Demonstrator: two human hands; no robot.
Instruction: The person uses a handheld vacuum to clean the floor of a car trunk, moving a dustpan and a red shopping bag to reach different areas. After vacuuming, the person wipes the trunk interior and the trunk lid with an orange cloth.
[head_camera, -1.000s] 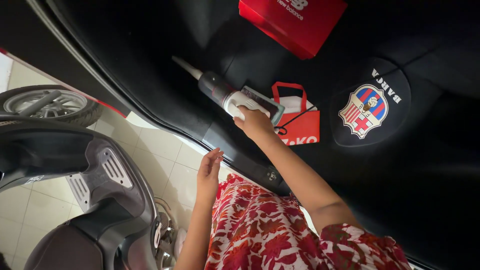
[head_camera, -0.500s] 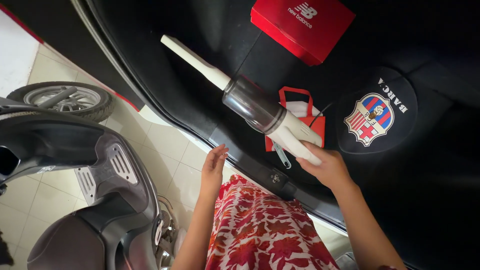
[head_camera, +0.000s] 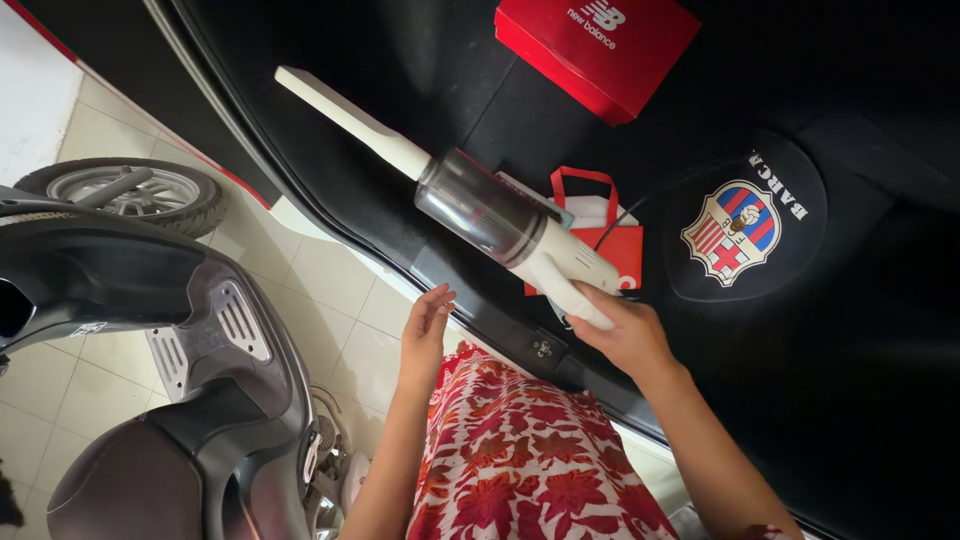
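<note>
The right hand (head_camera: 622, 335) is gripping the rear handle of a white handheld vacuum (head_camera: 500, 225), fingers closed around it. The vacuum is slanting up and away from that hand, its nozzle pointing over the black car boot floor (head_camera: 880, 330), above a small red bag (head_camera: 600, 240). The left hand (head_camera: 425, 325) is hanging open, holding nothing, near the boot sill.

You can see a red box (head_camera: 598, 50) at the top, lying on the black car floor (head_camera: 880, 330). Near it sits a small red bag (head_camera: 600, 240) and a round black cushion (head_camera: 745, 220) with a striped badge. On your left, a grey scooter (head_camera: 160, 380) stands on pale tiles (head_camera: 330, 300), with a wheel (head_camera: 120, 195) behind it.
</note>
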